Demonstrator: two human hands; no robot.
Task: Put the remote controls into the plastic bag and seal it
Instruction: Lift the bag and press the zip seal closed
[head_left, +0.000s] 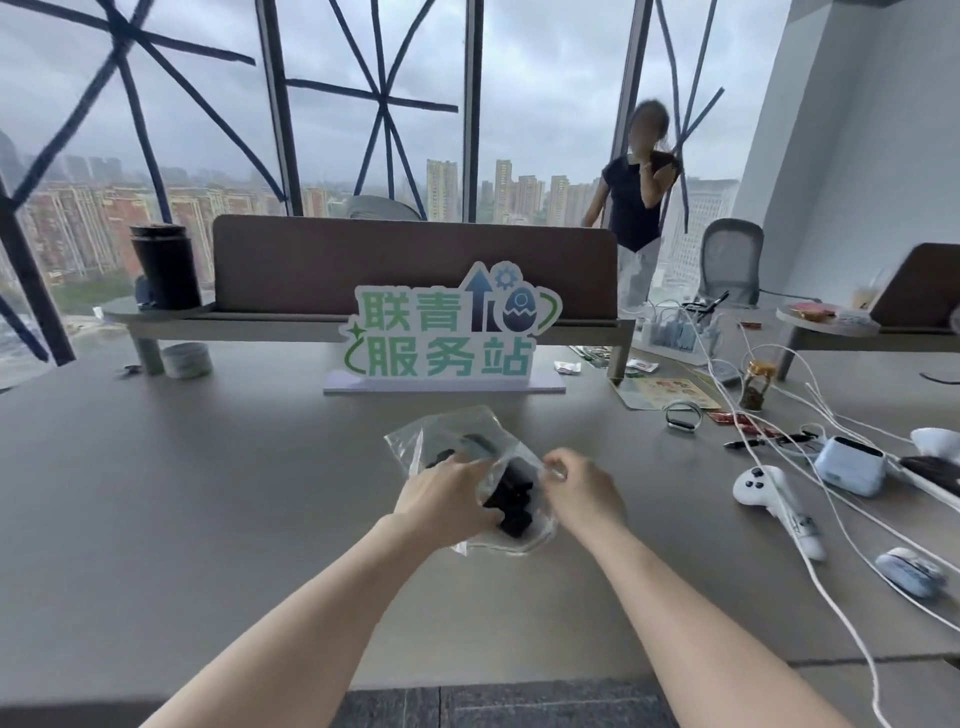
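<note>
Head view shows the plastic bag at 12 o'clock on the tabletop, black remote controls inside, left hand gripping its mouth, right hand pinching the edge; uneven pinching could leave the seal partly open.

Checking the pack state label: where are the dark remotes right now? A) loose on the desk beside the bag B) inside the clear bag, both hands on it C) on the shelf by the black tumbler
B: the dark remotes show through the clear plastic bag, gripped by left hand and right hand.
</note>
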